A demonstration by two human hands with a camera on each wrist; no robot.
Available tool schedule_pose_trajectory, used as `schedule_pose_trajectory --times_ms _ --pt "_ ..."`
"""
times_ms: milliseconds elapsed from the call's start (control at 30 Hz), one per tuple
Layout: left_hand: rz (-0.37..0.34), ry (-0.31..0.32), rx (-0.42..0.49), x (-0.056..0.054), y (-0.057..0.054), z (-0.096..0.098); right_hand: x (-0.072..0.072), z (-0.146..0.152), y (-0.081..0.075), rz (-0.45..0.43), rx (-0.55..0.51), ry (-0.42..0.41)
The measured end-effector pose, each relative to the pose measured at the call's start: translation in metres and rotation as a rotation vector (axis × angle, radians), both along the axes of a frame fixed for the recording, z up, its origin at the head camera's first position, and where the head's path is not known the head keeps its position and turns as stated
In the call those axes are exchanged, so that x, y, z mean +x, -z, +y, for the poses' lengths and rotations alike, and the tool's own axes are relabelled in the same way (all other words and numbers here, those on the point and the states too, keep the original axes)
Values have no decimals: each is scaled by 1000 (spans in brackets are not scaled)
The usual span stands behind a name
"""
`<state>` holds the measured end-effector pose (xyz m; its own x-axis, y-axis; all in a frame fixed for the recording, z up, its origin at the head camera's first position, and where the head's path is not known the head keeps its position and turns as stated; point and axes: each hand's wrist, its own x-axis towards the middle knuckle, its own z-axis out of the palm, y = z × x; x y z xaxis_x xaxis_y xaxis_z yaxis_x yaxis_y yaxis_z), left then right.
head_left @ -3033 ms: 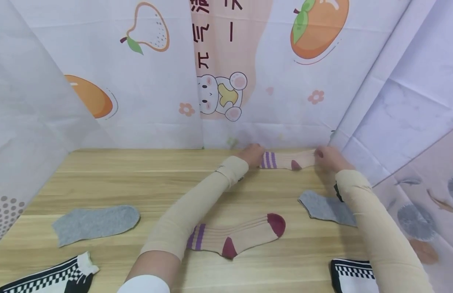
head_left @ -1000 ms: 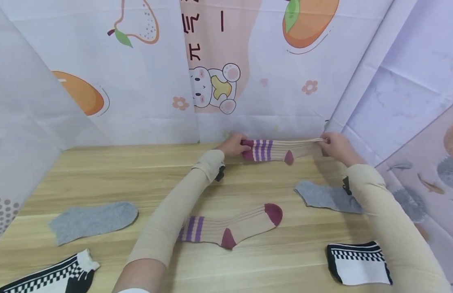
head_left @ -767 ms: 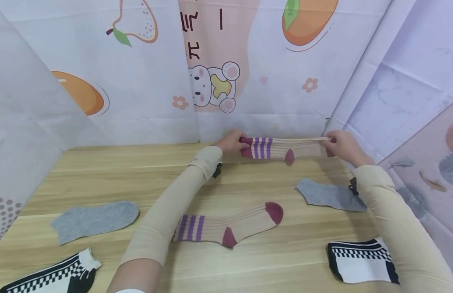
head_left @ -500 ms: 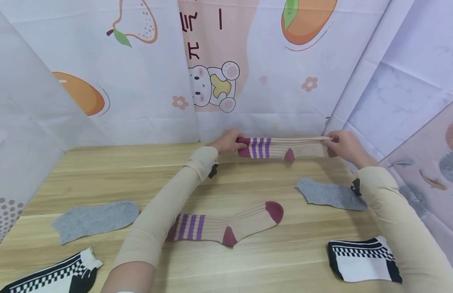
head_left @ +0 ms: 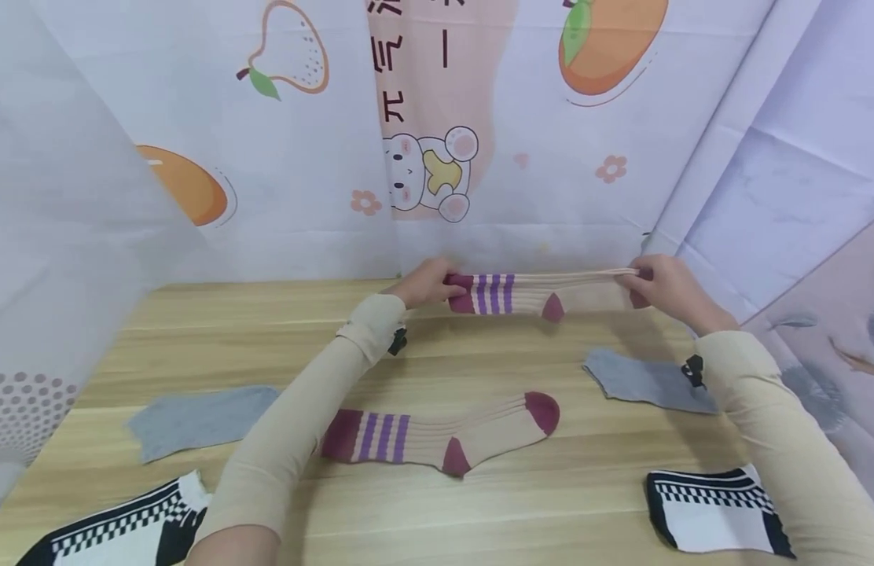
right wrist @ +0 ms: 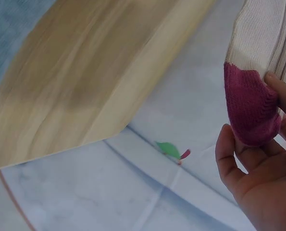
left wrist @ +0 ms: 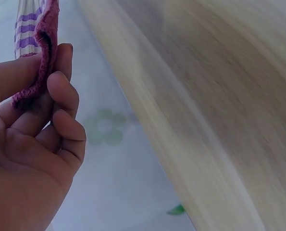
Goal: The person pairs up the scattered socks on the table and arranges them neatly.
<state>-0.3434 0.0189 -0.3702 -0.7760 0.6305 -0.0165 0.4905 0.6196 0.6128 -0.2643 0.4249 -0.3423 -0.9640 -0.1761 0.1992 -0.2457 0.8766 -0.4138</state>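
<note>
A beige ribbed sock (head_left: 529, 292) with purple stripes and maroon cuff, heel and toe is stretched between both hands above the far edge of the table. My left hand (head_left: 428, 283) pinches its maroon cuff between thumb and fingers, seen close in the left wrist view. At the other end, my right hand (head_left: 669, 289) grips the sock by its toe; the maroon toe (right wrist: 251, 103) shows in the right wrist view. A matching sock (head_left: 437, 436) lies flat on the wooden table (head_left: 479, 519), nearer to me, toe pointing right.
One grey sock (head_left: 196, 424) lies at the left, partly behind my left sleeve; another grey sock (head_left: 649, 381) lies by my right forearm. Black-and-white checkered socks rest at front left (head_left: 126, 527) and front right (head_left: 716, 511). A printed curtain (head_left: 302, 173) hangs behind the table.
Both hands have raised the striped sock off the table. The left hand has shifted left to its cuff, the right slightly right, drawing it out straight. The near sock's cuff is now uncovered.
</note>
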Motion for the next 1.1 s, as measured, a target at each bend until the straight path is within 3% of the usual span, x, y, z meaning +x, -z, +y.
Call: schedule_pose_trajectory --times_ms 267,567,1100 --pt "36 16 35 6 2 -25 4 -17 -5 15 -5 -32" --pt "-3 -5 49 20 -5 -49 11 -36 -11 -2 -41 -26" --pt "-6 13 80 42 -8 -74 29 -48 -4 77 -48 -66"
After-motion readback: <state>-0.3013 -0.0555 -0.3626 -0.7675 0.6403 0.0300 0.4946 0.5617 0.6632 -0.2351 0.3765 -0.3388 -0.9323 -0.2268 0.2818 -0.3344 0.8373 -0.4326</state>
